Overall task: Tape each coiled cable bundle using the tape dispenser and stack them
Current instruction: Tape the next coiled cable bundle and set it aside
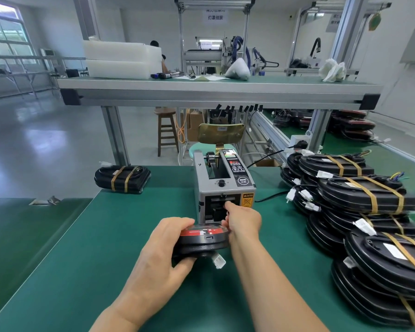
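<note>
Left hand [164,248] grips bundle [205,243]; right hand [244,219] touches dispenser [222,173]

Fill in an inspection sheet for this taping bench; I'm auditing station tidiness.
Surface: green table, bare areas look clean.
Job's things: tape dispenser mid-table; held bundle in front of it, no tape visible on it; taped bundles stacked at right; lone taped bundle at the far left corner.
Clutter: small shiny scraps on the adjoining left surface.
Hands: left hand grips the held bundle; right hand reaches into the dispenser's outlet, any tape pinched is hidden.
Cables: black power cord leaves the dispenser rightward; white connector dangles under the held bundle.
Surroundings: upper shelf, wooden stool, chair behind.
</note>
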The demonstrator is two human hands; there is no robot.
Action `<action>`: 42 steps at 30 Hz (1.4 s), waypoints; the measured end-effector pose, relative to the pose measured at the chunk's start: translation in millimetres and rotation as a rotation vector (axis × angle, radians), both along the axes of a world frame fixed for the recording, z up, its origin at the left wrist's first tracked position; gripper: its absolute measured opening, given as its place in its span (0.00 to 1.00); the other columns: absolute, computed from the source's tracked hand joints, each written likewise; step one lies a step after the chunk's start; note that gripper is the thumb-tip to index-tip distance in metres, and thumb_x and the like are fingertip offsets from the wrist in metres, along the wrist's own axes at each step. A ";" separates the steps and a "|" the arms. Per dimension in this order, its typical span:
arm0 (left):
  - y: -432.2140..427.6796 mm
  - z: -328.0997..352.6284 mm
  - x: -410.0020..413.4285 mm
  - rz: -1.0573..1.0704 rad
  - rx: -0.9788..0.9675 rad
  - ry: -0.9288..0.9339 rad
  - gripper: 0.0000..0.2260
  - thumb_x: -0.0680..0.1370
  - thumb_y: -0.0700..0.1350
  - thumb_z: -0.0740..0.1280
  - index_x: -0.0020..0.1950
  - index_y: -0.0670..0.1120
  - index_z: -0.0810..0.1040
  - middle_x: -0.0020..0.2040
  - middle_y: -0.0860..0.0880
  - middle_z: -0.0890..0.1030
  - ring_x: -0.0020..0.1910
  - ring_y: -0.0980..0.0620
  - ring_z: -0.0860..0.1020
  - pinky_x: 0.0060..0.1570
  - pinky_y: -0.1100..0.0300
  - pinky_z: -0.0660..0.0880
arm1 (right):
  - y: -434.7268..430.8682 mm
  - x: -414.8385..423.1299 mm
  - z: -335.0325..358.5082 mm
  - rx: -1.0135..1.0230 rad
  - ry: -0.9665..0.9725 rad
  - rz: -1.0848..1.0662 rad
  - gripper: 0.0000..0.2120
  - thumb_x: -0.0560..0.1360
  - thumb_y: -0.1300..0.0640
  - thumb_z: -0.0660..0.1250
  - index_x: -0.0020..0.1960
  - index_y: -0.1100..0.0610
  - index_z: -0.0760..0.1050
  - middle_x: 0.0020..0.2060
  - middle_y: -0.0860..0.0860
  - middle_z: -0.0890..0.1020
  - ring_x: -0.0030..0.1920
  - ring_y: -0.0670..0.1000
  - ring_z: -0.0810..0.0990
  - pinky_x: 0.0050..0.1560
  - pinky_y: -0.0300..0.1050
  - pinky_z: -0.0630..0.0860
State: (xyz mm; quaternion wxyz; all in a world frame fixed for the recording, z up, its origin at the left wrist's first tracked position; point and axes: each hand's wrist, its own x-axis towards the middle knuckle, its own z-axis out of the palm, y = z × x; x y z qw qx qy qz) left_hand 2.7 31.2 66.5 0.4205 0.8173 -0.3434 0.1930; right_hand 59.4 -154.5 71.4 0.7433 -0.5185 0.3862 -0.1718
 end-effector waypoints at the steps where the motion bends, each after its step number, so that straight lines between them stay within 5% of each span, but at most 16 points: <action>1: -0.6 -0.6 -0.1 -0.011 -0.004 -0.007 0.30 0.68 0.38 0.70 0.67 0.59 0.70 0.59 0.62 0.72 0.60 0.55 0.74 0.60 0.71 0.67 | 0.6 0.4 0.7 -0.040 0.028 -0.004 0.10 0.72 0.62 0.70 0.33 0.59 0.76 0.28 0.53 0.79 0.19 0.47 0.74 0.23 0.37 0.71; 4: -3.0 -2.6 0.0 0.008 -0.017 -0.028 0.32 0.69 0.37 0.69 0.70 0.60 0.70 0.59 0.61 0.72 0.60 0.54 0.74 0.61 0.65 0.69 | 3.9 -1.2 5.2 -0.114 0.056 -0.038 0.10 0.70 0.61 0.70 0.31 0.57 0.76 0.34 0.56 0.83 0.32 0.55 0.78 0.35 0.47 0.77; 8: -10.5 -6.3 -3.0 0.078 -0.084 -0.059 0.29 0.69 0.39 0.70 0.69 0.56 0.71 0.59 0.57 0.75 0.59 0.53 0.75 0.70 0.40 0.65 | 8.9 -34.1 18.7 0.016 -0.182 -0.026 0.10 0.71 0.62 0.73 0.32 0.56 0.77 0.24 0.49 0.72 0.26 0.49 0.68 0.26 0.38 0.68; 13: -25.3 -8.5 -6.9 0.077 -0.159 -0.075 0.28 0.68 0.36 0.70 0.67 0.47 0.71 0.60 0.54 0.75 0.59 0.57 0.74 0.62 0.59 0.71 | 24.6 -97.3 32.7 0.000 -0.420 0.083 0.10 0.72 0.62 0.74 0.32 0.55 0.83 0.23 0.48 0.71 0.23 0.44 0.65 0.25 0.33 0.67; 25: -34.3 -8.1 -4.4 -0.006 -0.167 -0.170 0.32 0.66 0.29 0.68 0.65 0.53 0.70 0.64 0.47 0.75 0.63 0.46 0.76 0.62 0.50 0.74 | 36.9 -112.5 31.9 -0.176 -0.449 0.158 0.09 0.70 0.63 0.74 0.32 0.60 0.80 0.25 0.51 0.72 0.26 0.47 0.66 0.26 0.35 0.67; 35: -33.3 -5.9 -5.2 -0.006 -0.160 -0.196 0.30 0.67 0.29 0.68 0.64 0.52 0.72 0.63 0.49 0.75 0.59 0.49 0.77 0.60 0.60 0.73 | 36.6 -111.3 22.9 -0.339 -0.430 0.192 0.08 0.72 0.59 0.75 0.35 0.53 0.82 0.24 0.46 0.73 0.28 0.47 0.68 0.30 0.38 0.68; 42: -33.6 -5.6 -6.3 -0.008 -0.163 -0.206 0.28 0.67 0.30 0.68 0.64 0.52 0.73 0.63 0.48 0.76 0.59 0.47 0.77 0.60 0.57 0.74 | 38.7 -110.8 21.3 -0.394 -0.422 0.161 0.06 0.72 0.55 0.75 0.37 0.50 0.83 0.25 0.44 0.75 0.28 0.46 0.70 0.31 0.40 0.70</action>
